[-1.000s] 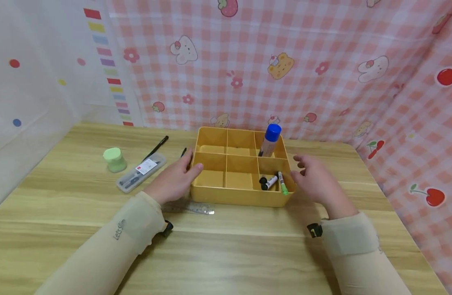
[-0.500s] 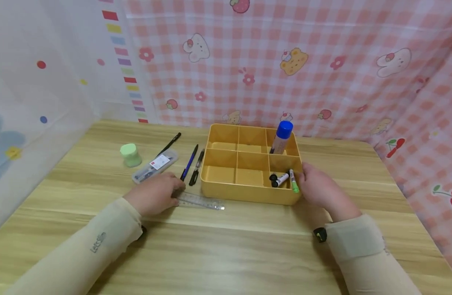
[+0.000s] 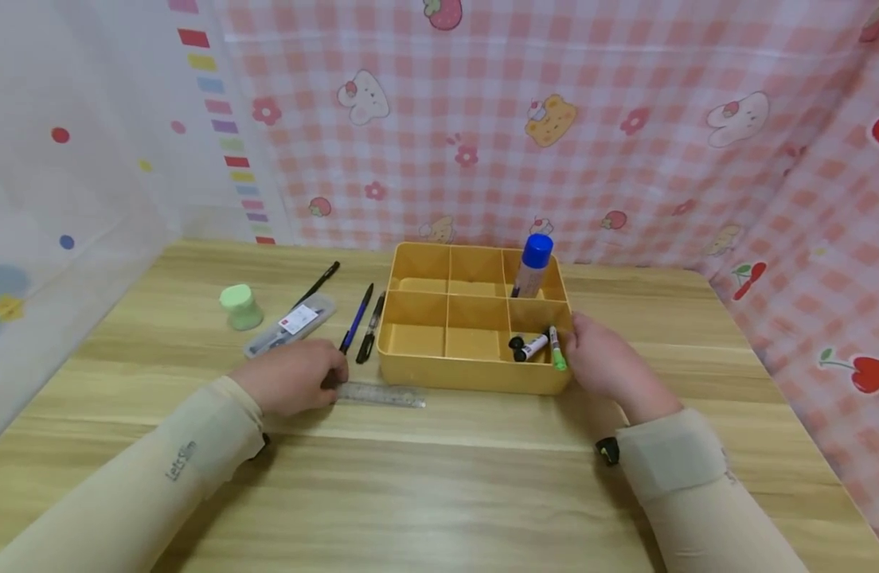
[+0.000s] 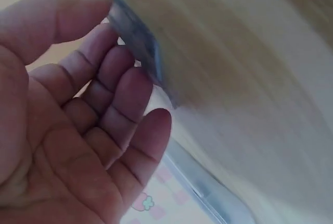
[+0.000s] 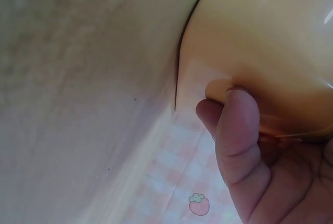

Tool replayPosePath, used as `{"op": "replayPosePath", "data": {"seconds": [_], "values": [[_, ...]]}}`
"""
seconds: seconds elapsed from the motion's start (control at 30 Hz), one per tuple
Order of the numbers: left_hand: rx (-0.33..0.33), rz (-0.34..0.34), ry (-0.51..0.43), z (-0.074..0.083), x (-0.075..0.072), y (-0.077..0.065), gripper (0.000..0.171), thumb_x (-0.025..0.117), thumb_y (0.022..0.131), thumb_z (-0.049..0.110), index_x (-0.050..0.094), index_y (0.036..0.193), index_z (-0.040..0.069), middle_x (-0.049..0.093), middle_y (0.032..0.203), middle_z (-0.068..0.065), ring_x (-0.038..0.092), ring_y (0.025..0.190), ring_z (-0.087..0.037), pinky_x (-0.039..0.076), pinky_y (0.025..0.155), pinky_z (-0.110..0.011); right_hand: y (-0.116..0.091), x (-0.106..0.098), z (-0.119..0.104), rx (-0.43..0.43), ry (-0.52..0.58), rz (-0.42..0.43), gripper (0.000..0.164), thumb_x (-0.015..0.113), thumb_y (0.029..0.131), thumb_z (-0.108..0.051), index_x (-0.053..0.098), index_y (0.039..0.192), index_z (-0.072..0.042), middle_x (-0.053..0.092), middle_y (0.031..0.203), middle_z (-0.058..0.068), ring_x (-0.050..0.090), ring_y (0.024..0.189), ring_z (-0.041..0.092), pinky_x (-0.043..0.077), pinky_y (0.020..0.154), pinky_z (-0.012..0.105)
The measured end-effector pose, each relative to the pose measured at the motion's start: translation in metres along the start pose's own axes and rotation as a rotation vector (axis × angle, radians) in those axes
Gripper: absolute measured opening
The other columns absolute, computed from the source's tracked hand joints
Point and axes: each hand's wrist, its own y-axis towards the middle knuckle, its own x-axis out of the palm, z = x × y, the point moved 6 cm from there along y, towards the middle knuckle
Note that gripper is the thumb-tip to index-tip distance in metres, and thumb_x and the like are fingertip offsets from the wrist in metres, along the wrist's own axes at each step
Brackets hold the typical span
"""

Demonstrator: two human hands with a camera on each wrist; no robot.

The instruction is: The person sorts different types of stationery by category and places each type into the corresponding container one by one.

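Note:
My left hand [image 3: 292,376] pinches the near end of a clear plastic ruler [image 3: 382,395] lying before the organizer. In the left wrist view, the ruler [image 4: 138,39] stands on edge at the thumb and fingertips. A yellow organizer box [image 3: 475,376] with several compartments is at the middle back. My right hand [image 3: 603,356] rests against its right outer wall. Nearly straight fingers [image 5: 239,125] touch that wall in the right wrist view. A blue-capped glue stick [image 3: 533,267] stands in the back right compartment; small markers [image 3: 533,347] lie in the front right one.
Left of the box lie a blue pen [image 3: 357,317] and a black pen [image 3: 370,328]. Farther left are a clear case [image 3: 296,320] with a white label, another black pen [image 3: 321,280] and a pale green container [image 3: 241,306]. A checked curtain [image 3: 425,143] hangs behind the table.
My left hand has left the box's left side and taken hold of the ruler's end. My right hand has moved in against the box's right wall.

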Motion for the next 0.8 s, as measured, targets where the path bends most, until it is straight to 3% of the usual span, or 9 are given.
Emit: {"op": "replayPosePath", "data": {"seconds": [0.17,0.3,0.43,0.57,0.63,0.8], "values": [[0.024,0.065,0.074,0.001,-0.001,-0.002,0.014,0.070,0.098,0.019,0.078,0.109,0.016,0.072,0.110,0.001,0.068,0.100,-0.017,0.058,0.096,-0.045,0.000,0.001,0.001,0.008,0.012,0.004,0.057,0.028,0.113,-0.021,0.025,0.162,0.007,0.048,0.152,0.037,0.062,0.109,0.038,0.055,0.082,0.045],[0.066,0.202,0.103,0.001,-0.005,-0.010,0.013,0.066,0.100,0.015,0.078,0.104,0.015,0.073,0.105,0.002,0.070,0.097,-0.019,0.060,0.091,-0.045,-0.001,0.000,0.001,0.007,0.014,0.012,0.055,0.028,0.113,-0.022,0.028,0.161,0.006,0.050,0.151,0.036,0.062,0.113,0.040,0.056,0.086,0.050],[0.105,0.320,0.087,-0.002,-0.013,-0.022,0.012,0.064,0.099,0.012,0.075,0.100,0.016,0.073,0.099,0.004,0.070,0.092,-0.017,0.060,0.086,-0.045,0.000,0.003,0.002,0.016,0.006,0.013,0.057,0.026,0.113,-0.021,0.025,0.163,0.006,0.043,0.157,0.036,0.056,0.132,0.046,0.052,0.103,0.060],[0.111,0.375,0.053,-0.005,-0.025,-0.035,0.013,0.063,0.097,0.008,0.074,0.099,0.017,0.074,0.097,0.004,0.067,0.087,-0.014,0.059,0.080,-0.043,0.000,0.003,0.003,0.027,0.005,0.014,0.057,0.025,0.113,-0.021,0.023,0.164,0.004,0.041,0.159,0.035,0.055,0.135,0.046,0.052,0.103,0.059],[0.097,0.395,0.043,-0.006,-0.033,-0.041,0.013,0.064,0.098,0.009,0.074,0.101,0.016,0.073,0.096,0.003,0.064,0.082,-0.012,0.058,0.075,-0.041,0.000,0.003,0.003,0.030,0.008,0.015,0.056,0.025,0.113,-0.021,0.026,0.163,0.003,0.044,0.158,0.035,0.059,0.125,0.042,0.054,0.094,0.054],[0.080,0.461,0.067,0.001,-0.057,-0.050,0.010,0.065,0.101,0.013,0.073,0.104,0.016,0.071,0.091,0.002,0.058,0.073,-0.011,0.053,0.067,-0.037,-0.001,0.001,0.003,0.031,0.008,0.023,0.055,0.026,0.113,-0.021,0.029,0.162,0.003,0.047,0.155,0.034,0.061,0.119,0.039,0.055,0.089,0.051]]}}
